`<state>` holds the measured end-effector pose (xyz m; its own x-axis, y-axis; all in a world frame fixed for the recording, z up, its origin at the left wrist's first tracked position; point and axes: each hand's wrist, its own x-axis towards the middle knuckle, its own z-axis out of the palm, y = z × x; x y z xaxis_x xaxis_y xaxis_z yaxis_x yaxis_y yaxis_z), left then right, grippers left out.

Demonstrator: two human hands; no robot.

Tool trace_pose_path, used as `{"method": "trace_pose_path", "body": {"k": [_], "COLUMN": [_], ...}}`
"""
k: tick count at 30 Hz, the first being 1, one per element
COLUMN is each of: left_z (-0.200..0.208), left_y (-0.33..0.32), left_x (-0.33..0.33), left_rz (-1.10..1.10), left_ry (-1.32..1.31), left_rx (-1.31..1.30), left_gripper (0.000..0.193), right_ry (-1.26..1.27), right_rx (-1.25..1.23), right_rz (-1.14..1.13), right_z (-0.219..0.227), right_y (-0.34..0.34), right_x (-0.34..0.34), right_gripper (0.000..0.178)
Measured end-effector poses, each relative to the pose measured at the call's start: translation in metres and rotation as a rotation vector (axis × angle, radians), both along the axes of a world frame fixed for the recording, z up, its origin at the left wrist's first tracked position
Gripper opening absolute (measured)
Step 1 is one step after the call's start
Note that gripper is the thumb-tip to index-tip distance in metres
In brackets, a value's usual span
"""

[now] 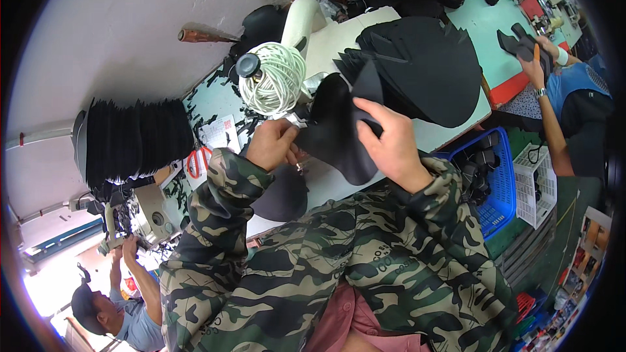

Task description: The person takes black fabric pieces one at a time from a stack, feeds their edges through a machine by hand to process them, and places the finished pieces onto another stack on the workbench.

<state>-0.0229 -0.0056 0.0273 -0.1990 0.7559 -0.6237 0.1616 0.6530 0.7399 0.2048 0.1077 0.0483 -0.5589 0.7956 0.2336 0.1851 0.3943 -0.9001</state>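
Between my hands is a curved black cut piece of sheet material (342,140), bent upward at its far side, beside the sewing machine (305,23). My left hand (272,145) is closed, its fingers pinching the piece's left edge near the machine's metal parts. On the other side, my right hand (394,146) grips the upright flap between thumb and fingers. A coil of white cord (277,81) sits just beyond my left hand. Another dark rounded piece (282,194) lies below my left wrist.
A stack of black cut pieces (424,68) lies right of the machine; another stack (137,140) stands at left. Red-handled scissors (197,163) lie near my left sleeve. A blue basket (499,182) stands at right. Co-workers work at far right and lower left.
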Motion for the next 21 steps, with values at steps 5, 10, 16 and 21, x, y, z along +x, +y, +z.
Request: {"method": "trace_pose_path", "body": {"k": [5, 10, 16, 21], "left_z": [0.008, -0.034, -0.048, -0.048], "left_y": [0.017, -0.024, -0.09, -0.082], "left_x": [0.023, -0.025, -0.066, -0.062], "left_rz": [0.097, -0.028, -0.793, -0.907], "left_ry": [0.141, 0.422, 1.039, 1.053], "left_rx": [0.012, 0.384, -0.019, 0.036], "left_gripper": [0.023, 0.017, 0.034, 0.04], "right_ry": [-0.057, -0.032, -0.234, -0.349], "right_rx": [-0.031, 0.207, 0.537, 0.639], "right_rz": [-0.013, -0.196, -0.377, -0.021], "right_z": [0.019, 0.058, 0.085, 0.022], "right_y": [0.024, 0.051, 0.067, 0.042], "right_x": [-0.001, 0.045, 0.071, 0.045], "right_gripper": [0.034, 0.053, 0.042, 0.036]}}
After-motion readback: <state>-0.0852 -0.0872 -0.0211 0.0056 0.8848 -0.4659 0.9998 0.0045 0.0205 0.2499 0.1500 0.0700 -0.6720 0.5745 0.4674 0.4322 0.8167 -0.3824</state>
